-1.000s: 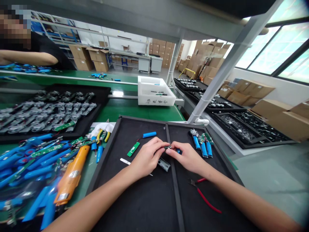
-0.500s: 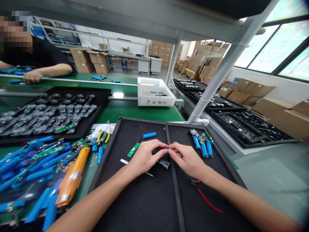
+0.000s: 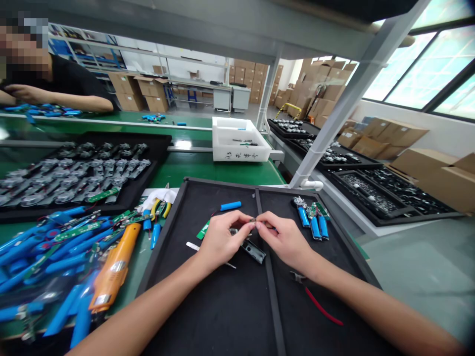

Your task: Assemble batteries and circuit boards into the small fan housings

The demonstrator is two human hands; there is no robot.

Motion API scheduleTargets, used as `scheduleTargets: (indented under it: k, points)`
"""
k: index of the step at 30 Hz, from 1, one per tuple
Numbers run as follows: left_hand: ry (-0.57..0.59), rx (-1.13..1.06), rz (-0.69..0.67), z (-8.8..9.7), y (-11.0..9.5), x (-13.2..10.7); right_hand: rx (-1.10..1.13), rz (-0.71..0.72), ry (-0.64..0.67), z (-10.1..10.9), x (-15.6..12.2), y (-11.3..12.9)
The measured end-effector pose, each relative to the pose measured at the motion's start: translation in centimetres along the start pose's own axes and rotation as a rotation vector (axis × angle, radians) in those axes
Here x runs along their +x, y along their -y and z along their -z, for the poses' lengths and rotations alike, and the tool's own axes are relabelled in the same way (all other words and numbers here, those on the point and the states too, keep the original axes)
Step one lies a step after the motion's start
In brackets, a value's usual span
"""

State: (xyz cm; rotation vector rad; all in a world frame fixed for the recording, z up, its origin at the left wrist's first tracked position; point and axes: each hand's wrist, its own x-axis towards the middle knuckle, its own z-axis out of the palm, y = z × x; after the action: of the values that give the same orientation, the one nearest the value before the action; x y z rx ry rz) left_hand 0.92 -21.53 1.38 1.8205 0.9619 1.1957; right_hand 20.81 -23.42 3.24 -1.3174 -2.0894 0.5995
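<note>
Over the middle of a black divided tray (image 3: 230,306), my left hand (image 3: 224,236) and my right hand (image 3: 284,237) meet fingertip to fingertip. Both pinch a small part (image 3: 253,220), mostly covered by the fingers and too small to name. Just beneath them a dark grey plastic housing (image 3: 254,251) lies on the tray, partly hidden by my left hand. Left of that hand are a green circuit board (image 3: 203,230), a blue cylindrical battery (image 3: 230,205) and a thin white-ended tool (image 3: 193,246). Below my right hand lie red-handled cutters (image 3: 322,307).
Blue batteries with boards (image 3: 314,225) sit at the tray's right. An orange electric screwdriver (image 3: 115,269) lies by a heap of blue batteries (image 3: 55,262). Behind are a tray of grey housings (image 3: 74,183) and a white bin (image 3: 241,154). A slanted post (image 3: 326,133) rises at right. A co-worker (image 3: 77,81) sits across.
My hands stay pinched together, shifted slightly, and more of the grey housing shows below them. The co-worker's hand has lifted from the table toward their body.
</note>
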Motion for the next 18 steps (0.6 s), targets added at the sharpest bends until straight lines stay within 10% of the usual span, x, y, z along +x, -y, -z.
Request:
scheduleTargets:
  k: [18]
  points:
    - [0.273,-0.27,0.256,1.7,0.5,1.0,-0.076,0.242,0.068,1.2,0.1,-0.7]
